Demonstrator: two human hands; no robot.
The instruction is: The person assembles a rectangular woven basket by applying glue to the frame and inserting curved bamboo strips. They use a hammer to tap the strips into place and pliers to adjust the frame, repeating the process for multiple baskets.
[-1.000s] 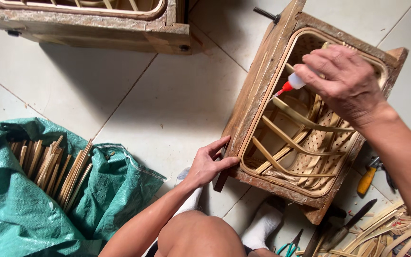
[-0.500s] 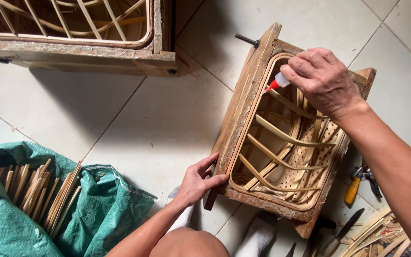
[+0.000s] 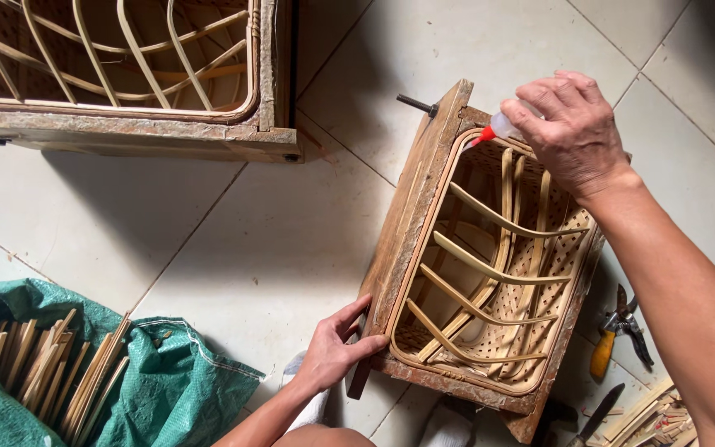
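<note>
Gluing was underway: the right hand (image 3: 571, 132) pinched a small red-tipped glue bottle (image 3: 498, 128) at the far rim of the wooden basket mould (image 3: 411, 223) on the tiled floor (image 3: 233, 248) (left hand (image 3: 332, 348) gripping its near corner), calling next for a steady squeeze.

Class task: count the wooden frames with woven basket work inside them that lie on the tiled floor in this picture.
2. One wooden frame lies at centre right, steadied by the left hand; the other frame lies at the top left, cut off by the picture's edge. More could lie outside the view.

right hand (image 3: 574, 132) + glue bottle (image 3: 498, 127): moved to frame's (image 3: 411, 219) upper-left corner | left hand (image 3: 330, 352): regripped lower corner
</note>
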